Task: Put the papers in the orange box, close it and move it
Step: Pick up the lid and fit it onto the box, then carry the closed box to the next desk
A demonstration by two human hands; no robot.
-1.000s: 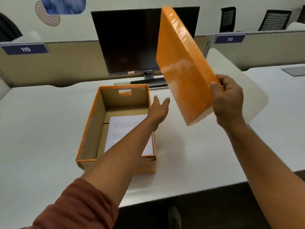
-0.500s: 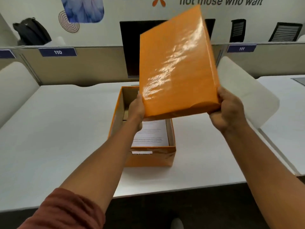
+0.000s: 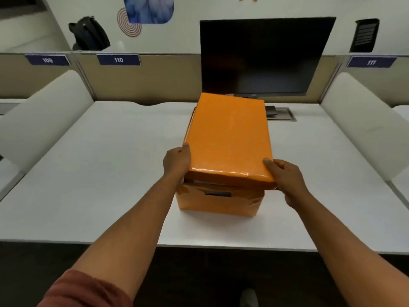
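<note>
The orange box point(image 3: 218, 201) stands in the middle of the white desk point(image 3: 106, 165). Its glossy orange lid point(image 3: 230, 138) lies over the top, slightly askew, with its near edge overhanging the box's front to the right. My left hand point(image 3: 177, 161) grips the lid's near left corner. My right hand point(image 3: 286, 176) holds the lid's near right corner. The papers are hidden under the lid.
A dark monitor point(image 3: 263, 56) stands right behind the box, with a cable port point(image 3: 280, 114) at its foot. White side dividers point(image 3: 363, 120) flank the desk. Beige partitions carry labels 110 point(image 3: 118, 60) and 111. A black bag point(image 3: 89, 34) sits beyond the partition.
The lid came down from held tilted in the air onto the box, covering the papers. Both hands followed it down and stay on its near corners.
</note>
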